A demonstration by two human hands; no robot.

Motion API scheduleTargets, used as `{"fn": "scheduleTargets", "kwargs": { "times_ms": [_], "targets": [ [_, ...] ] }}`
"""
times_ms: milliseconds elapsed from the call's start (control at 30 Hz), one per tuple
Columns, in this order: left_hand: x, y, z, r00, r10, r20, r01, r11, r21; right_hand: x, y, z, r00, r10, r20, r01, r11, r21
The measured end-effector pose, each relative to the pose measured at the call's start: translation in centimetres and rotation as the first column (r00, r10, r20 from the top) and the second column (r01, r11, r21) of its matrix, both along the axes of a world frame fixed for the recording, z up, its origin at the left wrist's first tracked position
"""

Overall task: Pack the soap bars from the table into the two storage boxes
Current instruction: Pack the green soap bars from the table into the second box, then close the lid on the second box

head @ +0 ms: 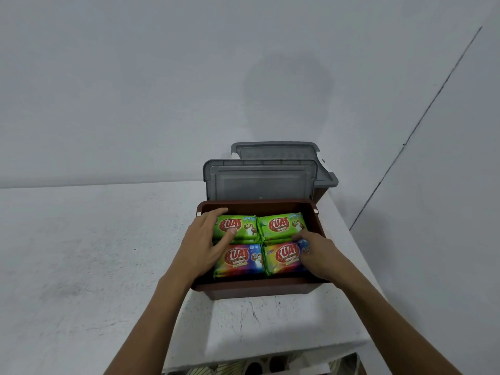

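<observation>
Settling top layer, prob. last step: L hand (pixel 208 239) flat, pressing green-wrapped soap bar (pixel 238 226) in brown plastic storage box (pixel 257 286); R hand (pixel 318 253) at rainbow-wrapped soap bar (pixel 284 258), grip unclear. Next: shut grey plastic lid (pixel 259 182).

Brown storage box (pixel 254 290) open, grey lid (pixel 259 182) upright; two green soap bars (pixel 281 226) behind two rainbow soap bars (pixel 240 261), flat; second box (pixel 320 197) behind.

The soap bars (pixel 234 228) have glossy plastic wrappers. The brown box (pixel 251 289) and grey lids (pixel 259 182) look like matt plastic. The white table (pixel 81 253) looks rough and scuffed.
</observation>
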State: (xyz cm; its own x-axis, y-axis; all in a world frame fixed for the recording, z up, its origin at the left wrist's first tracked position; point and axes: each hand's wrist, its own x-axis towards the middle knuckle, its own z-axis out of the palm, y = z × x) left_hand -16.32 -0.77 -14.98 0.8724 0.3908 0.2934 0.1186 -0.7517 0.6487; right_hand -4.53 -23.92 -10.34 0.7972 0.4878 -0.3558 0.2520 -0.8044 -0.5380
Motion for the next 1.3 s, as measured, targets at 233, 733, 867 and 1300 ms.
{"fn": "scheduleTargets", "kwargs": {
  "times_ms": [233, 733, 867, 1300],
  "targets": [
    [0.2, 0.0, -0.2, 1.0, 0.005, -0.008, -0.005, 1.0, 0.009, 0.8, 0.2, 0.8, 0.992, 0.04, 0.118, -0.032, 0.997, -0.076],
    [5.8, 4.0, 3.5, 0.931, 0.346, -0.114, -0.359, 0.925, -0.123, 9.2, 3.8, 4.3, 0.913, -0.323, 0.247, 0.182, 0.868, 0.462],
    [7.1, 4.6, 3.9, 0.892, 0.286, -0.349, -0.364, 0.914, -0.181, 10.3, 4.5, 3.6, 0.936, -0.308, 0.171, 0.203, 0.868, 0.452],
    [7.6, 3.7, 5.2, 0.907, 0.181, -0.38, -0.323, 0.878, -0.354, 12.4, 4.4, 2.7, 0.928, -0.37, -0.038, 0.345, 0.819, 0.459]
  ]
}}
